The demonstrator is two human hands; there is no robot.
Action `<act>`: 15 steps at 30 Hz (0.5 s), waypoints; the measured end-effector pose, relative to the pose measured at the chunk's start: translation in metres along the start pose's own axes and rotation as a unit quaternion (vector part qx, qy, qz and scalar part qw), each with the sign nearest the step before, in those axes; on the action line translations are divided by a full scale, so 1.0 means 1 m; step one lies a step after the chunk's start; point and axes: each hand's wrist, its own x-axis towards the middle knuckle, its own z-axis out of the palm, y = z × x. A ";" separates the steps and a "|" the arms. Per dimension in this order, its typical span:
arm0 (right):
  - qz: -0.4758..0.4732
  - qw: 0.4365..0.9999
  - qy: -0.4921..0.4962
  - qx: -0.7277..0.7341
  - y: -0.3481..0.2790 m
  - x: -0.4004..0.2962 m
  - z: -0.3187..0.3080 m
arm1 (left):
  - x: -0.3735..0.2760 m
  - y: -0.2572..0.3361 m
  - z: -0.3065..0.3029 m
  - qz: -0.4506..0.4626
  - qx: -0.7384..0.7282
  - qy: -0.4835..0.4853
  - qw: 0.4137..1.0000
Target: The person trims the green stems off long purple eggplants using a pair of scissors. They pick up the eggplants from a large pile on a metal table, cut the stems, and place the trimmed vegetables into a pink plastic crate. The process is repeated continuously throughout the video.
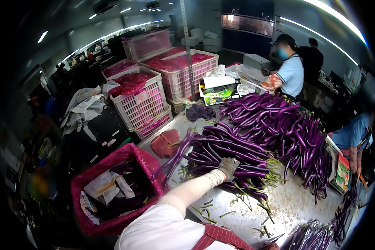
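Observation:
My left hand (228,168), in a grey glove, lies over a pile of long purple eggplants (222,150) on a metal table (278,212). Its fingers curl onto the eggplants near their green stem ends; their undersides are hidden. Most stems in this pile point right. At the bottom edge, a dark pointed blade (274,239) shows beside a small reddish patch. That patch may be my right hand, but too little shows to tell its grip. Cut green stems (227,214) are scattered on the metal in front of me.
A larger eggplant heap (275,122) covers the table's far side. Left stands a pink-lined crate (112,226) holding eggplants and paper. Beyond are stacked white crates (140,106), a metal post (189,53) and a maroon cloth (165,143). Wrapped eggplants (311,236) lie lower right. People (292,75) stand across and right.

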 end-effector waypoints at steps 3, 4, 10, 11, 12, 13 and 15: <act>0.009 1.000 -0.009 0.018 -0.009 0.002 0.002 | 0.009 -0.005 -0.027 0.022 0.034 -0.061 0.997; 0.013 1.000 -0.013 0.024 -0.015 0.005 0.003 | 0.013 -0.010 -0.025 0.049 0.027 -0.051 0.997; 0.042 0.997 -0.032 0.050 -0.023 0.011 0.001 | 0.010 0.006 -0.016 0.037 -0.016 -0.096 0.995; 0.043 0.997 -0.033 0.059 -0.030 0.016 0.005 | 0.011 0.006 -0.024 0.031 -0.011 -0.142 0.989; 0.046 0.996 -0.037 0.065 -0.032 0.017 0.005 | 0.005 0.007 -0.028 0.051 -0.014 -0.111 0.992; 0.050 0.995 -0.046 0.072 -0.032 0.016 0.005 | -0.003 0.007 -0.029 0.065 -0.011 -0.086 0.994; 0.059 0.991 -0.061 0.099 -0.034 0.015 0.005 | -0.015 0.015 -0.050 0.053 -0.037 -0.056 0.996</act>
